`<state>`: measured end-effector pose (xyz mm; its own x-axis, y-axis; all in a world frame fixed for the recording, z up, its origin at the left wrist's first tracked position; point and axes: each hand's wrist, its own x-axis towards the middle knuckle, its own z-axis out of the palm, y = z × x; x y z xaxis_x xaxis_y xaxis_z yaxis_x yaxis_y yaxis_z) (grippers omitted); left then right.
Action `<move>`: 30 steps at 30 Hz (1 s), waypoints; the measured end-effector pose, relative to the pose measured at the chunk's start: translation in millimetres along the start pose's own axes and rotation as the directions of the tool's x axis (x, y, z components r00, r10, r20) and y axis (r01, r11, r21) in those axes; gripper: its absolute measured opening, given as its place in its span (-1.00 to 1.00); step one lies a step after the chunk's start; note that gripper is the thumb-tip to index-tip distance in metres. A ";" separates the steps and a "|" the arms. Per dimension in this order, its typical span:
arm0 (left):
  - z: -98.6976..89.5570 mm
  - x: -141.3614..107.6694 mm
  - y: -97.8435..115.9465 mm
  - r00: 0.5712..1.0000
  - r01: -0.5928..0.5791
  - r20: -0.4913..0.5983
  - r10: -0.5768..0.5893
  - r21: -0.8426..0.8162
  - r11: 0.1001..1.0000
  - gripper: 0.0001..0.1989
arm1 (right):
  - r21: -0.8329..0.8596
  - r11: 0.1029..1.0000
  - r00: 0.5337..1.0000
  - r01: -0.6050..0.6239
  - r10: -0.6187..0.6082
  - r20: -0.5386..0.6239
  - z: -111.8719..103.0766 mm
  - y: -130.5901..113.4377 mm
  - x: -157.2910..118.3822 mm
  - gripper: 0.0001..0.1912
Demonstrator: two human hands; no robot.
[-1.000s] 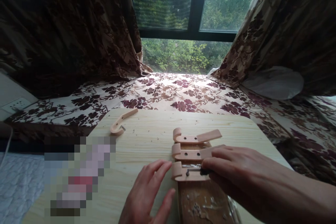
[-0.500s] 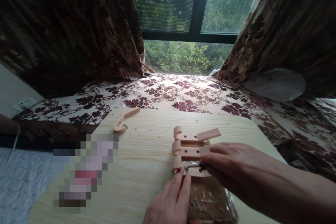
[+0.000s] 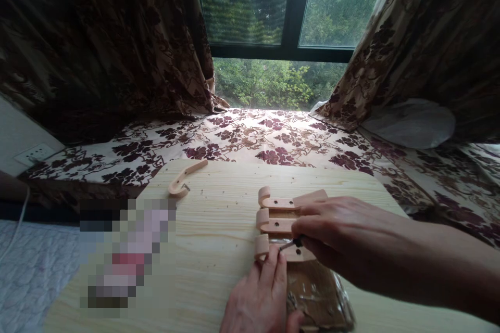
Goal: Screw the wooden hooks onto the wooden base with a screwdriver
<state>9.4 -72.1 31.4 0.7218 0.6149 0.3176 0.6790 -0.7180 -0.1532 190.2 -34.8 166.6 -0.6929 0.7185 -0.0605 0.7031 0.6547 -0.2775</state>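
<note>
My right hand (image 3: pixel 328 226) is closed round the dark handle of a screwdriver (image 3: pixel 288 245), whose thin metal shaft slants down to the left. Its tip meets the fingertips of my left hand (image 3: pixel 261 291), which are pressed together around a small screw at the nearest wooden hook (image 3: pixel 262 246); the screw itself is mostly hidden. Two more pale hooks, the middle one (image 3: pixel 269 223) and the far one (image 3: pixel 269 200), lie in a row behind it, with dark screws in them. Under the hooks is a brown block wrapped in clear tape (image 3: pixel 316 291), and my left thumb rests near it.
A loose curved wooden hook (image 3: pixel 182 182) with a screw in its bend lies at the far left of the light wooden table (image 3: pixel 211 250). A blurred-out item (image 3: pixel 133 255) covers the left edge. Beyond are a floral-covered ledge (image 3: pixel 250 135), curtains and a window.
My right hand has lifted and shifted slightly left, and the screwdriver shaft now tilts more steeply. My left hand has moved a little to the right, its fingertips staying by the nearest hook.
</note>
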 end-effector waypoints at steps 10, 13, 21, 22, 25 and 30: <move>12.5 -4.0 -1.8 0.997 -0.005 0.075 0.007 -0.024 1.000 -0.34 | -0.048 0.997 0.987 0.056 -0.048 0.156 -6.2 3.8 22.0 -0.94; 15.7 -8.6 -3.6 0.993 -0.003 0.120 0.009 -0.054 0.999 -0.36 | -0.047 0.997 0.984 0.066 -0.057 0.170 -6.2 3.3 25.1 -0.93; 23.3 -12.8 -1.9 0.984 0.033 0.179 -0.014 -0.105 0.994 -0.37 | -0.063 0.998 0.986 0.030 -0.019 0.169 -8.9 1.6 28.0 -0.87; 25.0 -13.8 -1.6 0.983 0.043 0.183 -0.021 -0.116 0.992 -0.37 | -0.063 0.997 0.985 0.036 -0.024 0.170 -9.0 1.9 28.7 -0.87; 28.5 -16.3 -1.1 0.982 0.066 0.187 -0.037 -0.154 0.986 -0.38 | -0.053 0.997 0.983 0.058 -0.047 0.176 -9.6 3.6 31.3 -0.91; 25.2 -15.5 0.1 0.977 0.089 0.206 -0.057 -0.151 0.984 -0.39 | -0.089 0.995 0.985 0.046 -0.030 0.171 -12.2 1.8 33.8 -0.95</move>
<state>1.6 -73.5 2.9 0.6941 0.7087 0.1262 0.7126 -0.7013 0.0189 170.0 -6.5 175.8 -0.7311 0.6474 -0.2151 0.6817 0.7057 -0.1931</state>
